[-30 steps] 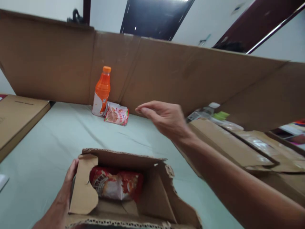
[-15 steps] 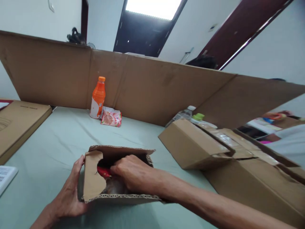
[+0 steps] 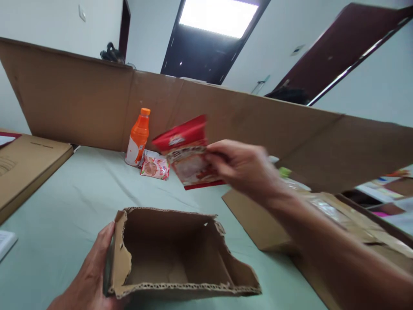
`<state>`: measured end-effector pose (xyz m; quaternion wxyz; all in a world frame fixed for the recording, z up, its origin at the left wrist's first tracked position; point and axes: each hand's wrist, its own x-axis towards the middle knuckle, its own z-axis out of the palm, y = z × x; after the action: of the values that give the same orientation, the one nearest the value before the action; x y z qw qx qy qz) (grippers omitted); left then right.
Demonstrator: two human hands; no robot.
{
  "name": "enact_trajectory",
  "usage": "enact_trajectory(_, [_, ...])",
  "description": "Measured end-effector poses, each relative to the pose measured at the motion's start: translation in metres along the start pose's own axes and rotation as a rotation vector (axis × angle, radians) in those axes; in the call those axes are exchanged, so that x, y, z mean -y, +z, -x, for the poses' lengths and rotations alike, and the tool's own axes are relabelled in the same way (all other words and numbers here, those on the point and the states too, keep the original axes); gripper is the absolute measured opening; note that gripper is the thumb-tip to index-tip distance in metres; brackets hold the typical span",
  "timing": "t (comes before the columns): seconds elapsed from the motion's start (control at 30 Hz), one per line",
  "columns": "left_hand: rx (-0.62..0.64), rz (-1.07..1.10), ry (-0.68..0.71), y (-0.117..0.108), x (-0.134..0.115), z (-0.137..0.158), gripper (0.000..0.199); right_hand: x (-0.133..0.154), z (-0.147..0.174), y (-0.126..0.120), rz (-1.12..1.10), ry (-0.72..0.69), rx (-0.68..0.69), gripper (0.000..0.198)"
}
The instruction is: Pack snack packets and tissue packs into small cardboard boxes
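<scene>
My right hand (image 3: 240, 165) pinches the right edge of a red snack packet (image 3: 192, 159) with a pale, pictured middle, held up in the air above the table. My left hand (image 3: 93, 267) grips the left end of a small cardboard box (image 3: 172, 290), thumb and fingers on either side of its wall. The box is open at the top with torn, ragged edges, and nothing lies on the part of its floor that shows. Behind the red packet, an orange drink bottle (image 3: 138, 137) stands beside a pink-and-white snack packet (image 3: 155, 167) on the table.
A cardboard partition (image 3: 80, 99) runs along the table's back. Larger cardboard boxes (image 3: 258, 219) stand at right, partly behind my forearm, with a green-capped bottle (image 3: 284, 172) behind them. A flat carton (image 3: 35, 163) and a white object (image 3: 6, 243) lie at left on the pale green tablecloth (image 3: 77, 202).
My right hand has come up out of the small box, lifting the red packet into the air. My left hand still holds the box, whose inside now shows.
</scene>
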<state>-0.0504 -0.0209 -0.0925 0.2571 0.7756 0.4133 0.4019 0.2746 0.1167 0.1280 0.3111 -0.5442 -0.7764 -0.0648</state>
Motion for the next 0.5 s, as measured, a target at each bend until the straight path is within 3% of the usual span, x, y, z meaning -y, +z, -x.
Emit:
enact_trajectory(0.13, [-0.001,-0.004,-0.04,0.001,0.001,0.002,0.122,-0.022,-0.031,0.086,0.073,0.01,0.145,0.017])
enact_trajectory(0.23, [0.019,0.014,-0.058,0.0,-0.001,0.0,0.119,-0.039,-0.036,0.124,0.05,0.052,0.131,0.025])
enact_trajectory(0.37, [0.054,0.053,-0.062,-0.002,-0.002,-0.003,0.119,-0.053,-0.004,0.131,0.006,0.097,0.089,0.035])
enact_trajectory(0.5, [0.073,0.082,-0.055,-0.001,0.002,-0.003,0.127,-0.051,0.074,0.12,-0.048,0.126,0.168,0.034])
